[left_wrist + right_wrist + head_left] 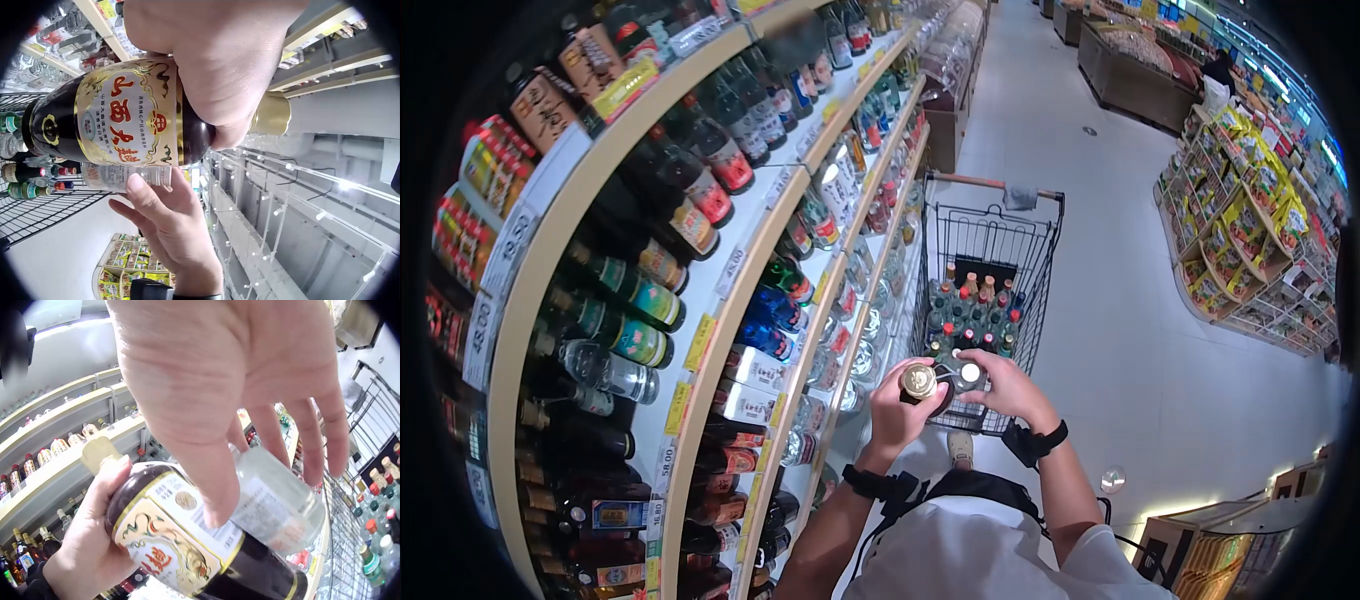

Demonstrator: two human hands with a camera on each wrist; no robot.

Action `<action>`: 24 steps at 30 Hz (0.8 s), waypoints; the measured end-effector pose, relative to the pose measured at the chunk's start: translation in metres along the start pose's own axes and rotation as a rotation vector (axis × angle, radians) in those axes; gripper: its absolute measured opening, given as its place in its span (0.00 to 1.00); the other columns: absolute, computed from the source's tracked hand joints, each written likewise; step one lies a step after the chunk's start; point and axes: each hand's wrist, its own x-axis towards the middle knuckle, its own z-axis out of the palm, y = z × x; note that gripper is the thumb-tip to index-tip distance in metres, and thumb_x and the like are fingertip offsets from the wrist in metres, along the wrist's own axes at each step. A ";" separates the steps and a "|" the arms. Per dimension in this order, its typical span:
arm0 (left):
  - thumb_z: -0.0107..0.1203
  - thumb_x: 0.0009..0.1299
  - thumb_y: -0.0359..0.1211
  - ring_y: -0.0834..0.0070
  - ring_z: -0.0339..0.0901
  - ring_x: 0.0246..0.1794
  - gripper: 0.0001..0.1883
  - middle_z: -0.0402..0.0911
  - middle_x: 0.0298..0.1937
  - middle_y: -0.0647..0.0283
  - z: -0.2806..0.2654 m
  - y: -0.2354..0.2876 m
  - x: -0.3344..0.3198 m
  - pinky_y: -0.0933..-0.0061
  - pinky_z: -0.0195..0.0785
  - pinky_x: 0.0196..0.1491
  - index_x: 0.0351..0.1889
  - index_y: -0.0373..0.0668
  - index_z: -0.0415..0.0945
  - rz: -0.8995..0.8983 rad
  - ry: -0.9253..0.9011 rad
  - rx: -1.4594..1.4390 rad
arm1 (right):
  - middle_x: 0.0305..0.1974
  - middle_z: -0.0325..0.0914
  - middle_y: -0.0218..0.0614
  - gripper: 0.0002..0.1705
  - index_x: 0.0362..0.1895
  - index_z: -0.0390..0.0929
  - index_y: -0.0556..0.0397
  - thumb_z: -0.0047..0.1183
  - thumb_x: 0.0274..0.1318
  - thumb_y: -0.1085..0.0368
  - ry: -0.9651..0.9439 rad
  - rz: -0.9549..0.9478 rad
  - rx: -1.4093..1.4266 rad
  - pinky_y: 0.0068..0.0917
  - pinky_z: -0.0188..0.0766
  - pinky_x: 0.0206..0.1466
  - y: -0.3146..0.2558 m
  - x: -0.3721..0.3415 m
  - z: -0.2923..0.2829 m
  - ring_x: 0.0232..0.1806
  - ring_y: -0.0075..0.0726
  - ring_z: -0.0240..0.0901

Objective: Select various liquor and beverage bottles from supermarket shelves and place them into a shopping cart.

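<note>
My left hand grips a dark liquor bottle around its shoulder and neck. This bottle has a gold cap and a cream label with red Chinese characters. Right beside it, my right hand holds a clear glass bottle with a white cap, thumb on one side and fingers on the other. In the head view both bottles stand close together, caps up, in front of my body. They overlap the near end of a wire shopping cart, where several bottles stand packed together.
Long shelves full of liquor bottles curve along my left. A display rack of yellow packets stands across the aisle floor on the right. Produce bins are farther ahead. A lit display case stands at the lower right.
</note>
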 end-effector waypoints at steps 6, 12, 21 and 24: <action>0.71 0.57 0.29 0.66 0.82 0.46 0.22 0.83 0.47 0.56 0.054 -0.031 0.017 0.67 0.74 0.49 0.49 0.37 0.78 0.067 -0.122 0.017 | 0.47 0.76 0.48 0.39 0.59 0.74 0.53 0.73 0.41 0.56 0.055 -0.002 0.079 0.42 0.71 0.56 0.003 -0.002 -0.053 0.52 0.54 0.74; 0.71 0.55 0.33 0.53 0.78 0.53 0.25 0.81 0.50 0.53 0.098 -0.064 0.022 0.60 0.72 0.54 0.51 0.39 0.78 -0.029 -0.252 0.014 | 0.41 0.78 0.47 0.29 0.55 0.76 0.52 0.68 0.47 0.60 -0.070 -0.010 0.014 0.41 0.75 0.45 0.016 0.010 -0.053 0.44 0.53 0.78; 0.67 0.54 0.27 0.53 0.75 0.59 0.27 0.79 0.55 0.52 0.132 -0.099 0.015 0.59 0.69 0.61 0.55 0.39 0.76 -0.030 -0.406 0.072 | 0.31 0.82 0.45 0.24 0.44 0.77 0.52 0.69 0.43 0.57 0.012 0.124 -0.127 0.42 0.77 0.36 0.069 0.007 -0.026 0.33 0.54 0.80; 0.67 0.54 0.26 0.53 0.71 0.63 0.29 0.76 0.59 0.51 0.142 -0.109 0.018 0.58 0.63 0.66 0.58 0.39 0.75 -0.021 -0.477 0.149 | 0.27 0.82 0.45 0.23 0.42 0.77 0.53 0.69 0.42 0.57 0.046 0.133 -0.079 0.43 0.77 0.34 0.096 0.006 -0.017 0.30 0.55 0.80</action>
